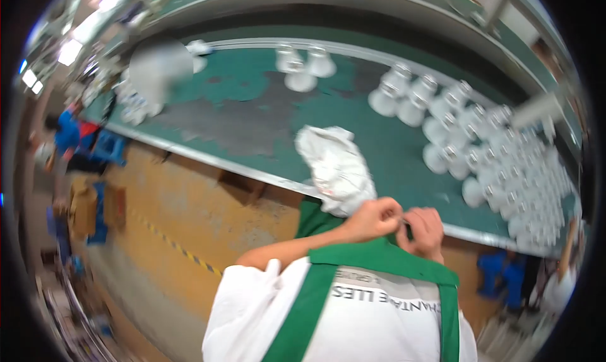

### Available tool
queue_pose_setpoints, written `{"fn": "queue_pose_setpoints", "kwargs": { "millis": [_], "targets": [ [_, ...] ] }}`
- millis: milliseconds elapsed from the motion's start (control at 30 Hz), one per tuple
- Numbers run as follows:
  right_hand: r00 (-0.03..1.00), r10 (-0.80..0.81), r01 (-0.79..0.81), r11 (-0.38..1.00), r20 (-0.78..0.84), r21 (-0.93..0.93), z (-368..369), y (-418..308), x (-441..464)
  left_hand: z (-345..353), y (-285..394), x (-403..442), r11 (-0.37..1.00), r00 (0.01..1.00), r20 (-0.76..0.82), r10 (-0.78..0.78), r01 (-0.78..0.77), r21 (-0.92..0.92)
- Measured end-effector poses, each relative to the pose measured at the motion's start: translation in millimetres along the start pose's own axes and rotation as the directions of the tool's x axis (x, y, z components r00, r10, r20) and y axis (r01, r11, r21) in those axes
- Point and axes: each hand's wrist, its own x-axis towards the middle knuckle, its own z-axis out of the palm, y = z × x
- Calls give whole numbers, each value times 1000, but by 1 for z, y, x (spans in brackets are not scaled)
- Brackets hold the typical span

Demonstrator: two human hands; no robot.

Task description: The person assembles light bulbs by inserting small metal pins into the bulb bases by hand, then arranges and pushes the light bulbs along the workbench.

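Close in front of my chest, at the table's front edge, my left hand and my right hand come together. The fingertips of the left are pinched, and those of the right are curled in against them. Whatever lies between the fingers is too small to make out. Just beyond my left hand, a crumpled white cloth lies on the green table and hangs slightly over its edge. I wear a green apron over a white shirt.
Many frosted bell-shaped glass pieces crowd the table's right side. Three similar glasses stand at the back. More pale pieces sit at the far left. Blue stools are below at right. Other people are at the sides.
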Motion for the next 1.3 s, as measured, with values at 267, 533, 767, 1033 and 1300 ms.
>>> {"fn": "queue_pose_setpoints", "kwargs": {
  "millis": [267, 533, 767, 1033, 1300],
  "targets": [
    [989, 41, -47, 998, -141, -36, 7, 2, -14, 4, 5, -7, 991, 998, -12, -60, 58, -122],
    [918, 352, -315, 927, 184, -204, -34, 22, -37, 3, 17, -2, 960, 993, -4, -116, 111, -257],
    [902, 413, -427, 897, 124, 112, -54, 13, -17, 7, 17, 11, 918, 949, -13, 314, -300, 260],
    [973, 220, -203, 960, -71, 193, -22, 15, -10, 7, 20, 22, 733, 831, 51, 554, -515, 444],
    [963, 224, -194, 962, -147, 190, -10, 18, -12, 9, 18, 32, 608, 753, 164, 638, -622, 494]
  ]
}}
